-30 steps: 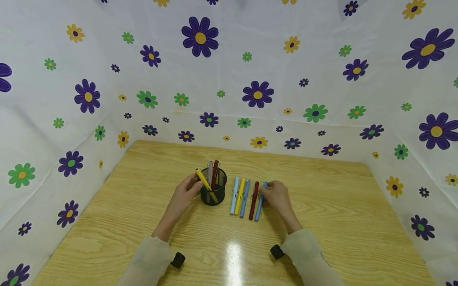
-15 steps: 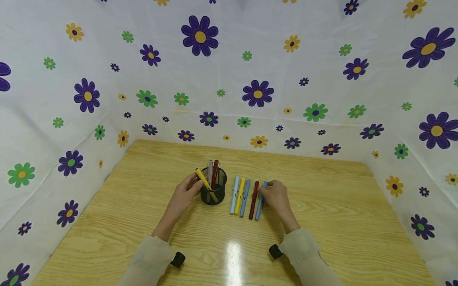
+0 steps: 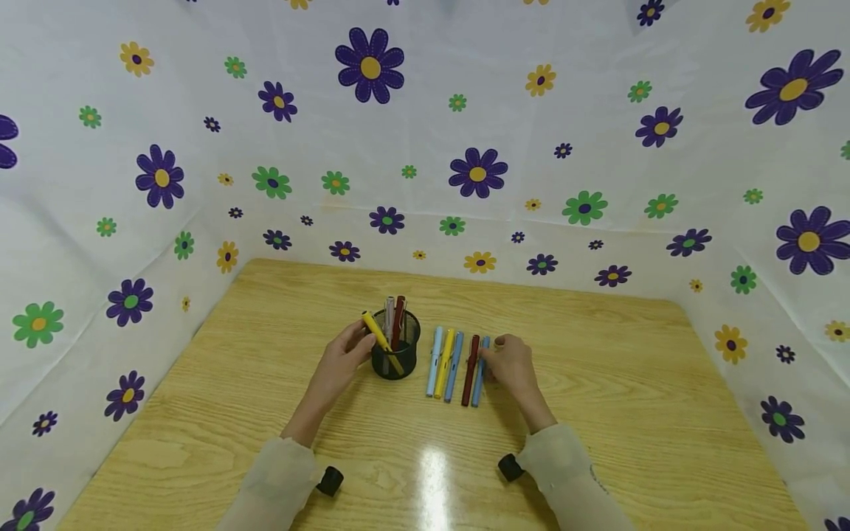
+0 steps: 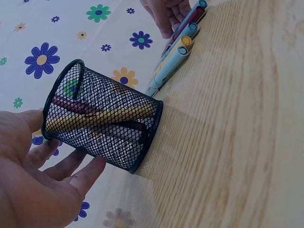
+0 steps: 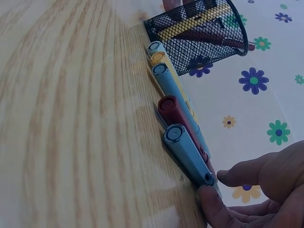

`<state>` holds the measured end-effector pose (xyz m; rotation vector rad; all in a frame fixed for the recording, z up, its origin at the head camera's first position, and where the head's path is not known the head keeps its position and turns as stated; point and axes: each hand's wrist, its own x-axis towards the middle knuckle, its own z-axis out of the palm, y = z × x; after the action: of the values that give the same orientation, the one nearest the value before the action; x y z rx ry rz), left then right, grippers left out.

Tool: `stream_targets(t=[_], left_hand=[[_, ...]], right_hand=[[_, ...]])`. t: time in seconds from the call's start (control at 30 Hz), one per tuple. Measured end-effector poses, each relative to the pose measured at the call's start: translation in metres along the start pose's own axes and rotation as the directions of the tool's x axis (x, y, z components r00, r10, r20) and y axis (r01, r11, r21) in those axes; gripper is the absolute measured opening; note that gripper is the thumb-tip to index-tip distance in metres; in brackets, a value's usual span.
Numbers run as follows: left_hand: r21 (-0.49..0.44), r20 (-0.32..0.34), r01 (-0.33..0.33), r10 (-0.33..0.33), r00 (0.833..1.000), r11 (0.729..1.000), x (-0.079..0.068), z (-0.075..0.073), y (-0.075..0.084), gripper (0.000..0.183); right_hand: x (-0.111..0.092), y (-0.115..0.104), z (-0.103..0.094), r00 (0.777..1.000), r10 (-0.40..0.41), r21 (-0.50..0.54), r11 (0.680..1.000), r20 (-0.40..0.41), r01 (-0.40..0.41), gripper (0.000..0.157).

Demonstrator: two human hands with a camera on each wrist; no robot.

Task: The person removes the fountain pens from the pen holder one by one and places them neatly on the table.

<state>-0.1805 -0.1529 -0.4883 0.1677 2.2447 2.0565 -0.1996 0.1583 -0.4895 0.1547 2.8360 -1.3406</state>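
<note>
The right blue pen (image 3: pixel 479 385) lies flat at the right end of a row of five pens on the wooden table (image 3: pixel 571 398), with its near end pointing at the person. The right hand (image 3: pixel 513 365) pinches it close to the far end, thumb and finger bent in on it; how hard they squeeze, I cannot tell. It seems best to use a soft pinch, keep the pen flat, and slide it in tiny bits so it does not roll. Just left of it is the dark red pen (image 3: pixel 470 372), so close that a quick push could bump it. It would help to watch the near ends too, since the pinch is up at the far end and the near end might swing out. Past a small gap sit the middle blue pen (image 3: pixel 454 369), the yellow pen (image 3: pixel 444 365) and the light blue pen (image 3: pixel 434 363), all snug side by side, and they look like a good guide for a straight line. A bit farther to the left stands the black mesh pen cup (image 3: pixel 409 360), upright, with a few pens in it. The left hand (image 3: pixel 341 361) touches its side, fingers spread apart and just a little bent. A light touch there seems wise, because a shove could tip the cup. Behind everything hangs a white cloth (image 3: pixel 425 118) with flowers.
</note>
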Motion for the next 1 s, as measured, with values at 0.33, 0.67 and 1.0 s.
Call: stream_targets(t=[0.33,0.67,1.0], left_hand=[[0.002,0.005,0.003,-0.003,1.000,1.000,0.001,-0.001,0.001,0.062],[0.011,-0.002,0.006,-0.006,1.000,1.000,0.002,0.000,0.001,0.060],[0.004,0.003,0.016,-0.016,1.000,1.000,0.001,0.000,0.002,0.062]], right_hand=[[-0.005,-0.004,-0.003,1.000,-0.025,0.046,0.999,-0.010,0.025,0.047],[-0.002,-0.023,-0.002,0.996,-0.072,0.166,0.983,-0.046,0.079,0.038],[0.001,-0.046,0.006,0.996,-0.087,0.392,0.917,0.017,0.074,0.037]])
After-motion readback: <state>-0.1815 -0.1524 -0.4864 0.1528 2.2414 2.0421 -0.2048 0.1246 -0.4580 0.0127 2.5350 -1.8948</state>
